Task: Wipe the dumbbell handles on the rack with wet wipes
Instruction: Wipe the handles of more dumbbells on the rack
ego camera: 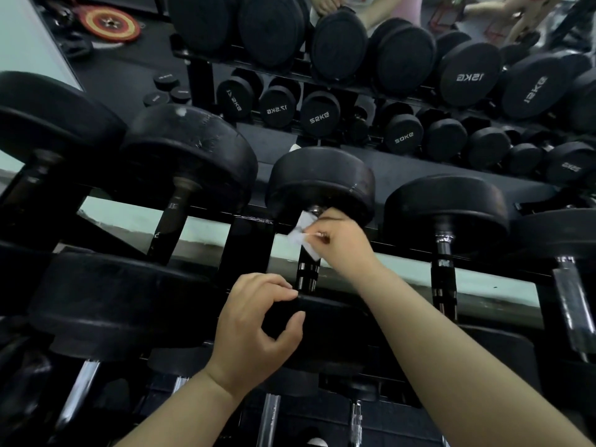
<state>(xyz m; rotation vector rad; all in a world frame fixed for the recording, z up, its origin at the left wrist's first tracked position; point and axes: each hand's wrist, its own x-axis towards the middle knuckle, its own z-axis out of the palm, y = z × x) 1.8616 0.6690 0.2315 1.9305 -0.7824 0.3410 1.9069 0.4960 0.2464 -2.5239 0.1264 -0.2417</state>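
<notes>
Left of our grips, a dark handle [171, 217] sits on the rack [248, 250]; we cannot tell whether it has been wiped.

Our left hand [261, 324] curls over the rim of the near head [332, 321] of the dumbbell we are working on, fingers on top and thumb beneath. We judge this hold matters. It should be firm enough that the weight does not roll in its cradle while the other hand rubs.

Just up and right of that grip, the handle [308, 275] shows bare, ringed metal. Above it, the wet wipe [301, 235] sits at the top of the handle, close under the far head [319, 182]. It is bunched, with a loose flap hanging left of the fingers.

Our right hand [342, 243] pinches the wipe against the bar, fingers closed round it. To do this well, we would:

- fold that flap in so more of the wipe wraps the bar;
- draw the pinch down towards the left-hand grip, twisting as we go so the back of the handle is covered too;
- press harder over the ringed part, where grime likely sits in the grooves.

The knuckles are tight against the far head, so short strokes there are safer.

Right of the right hand stands a chrome handle [443, 269], probably the next one due.
</notes>
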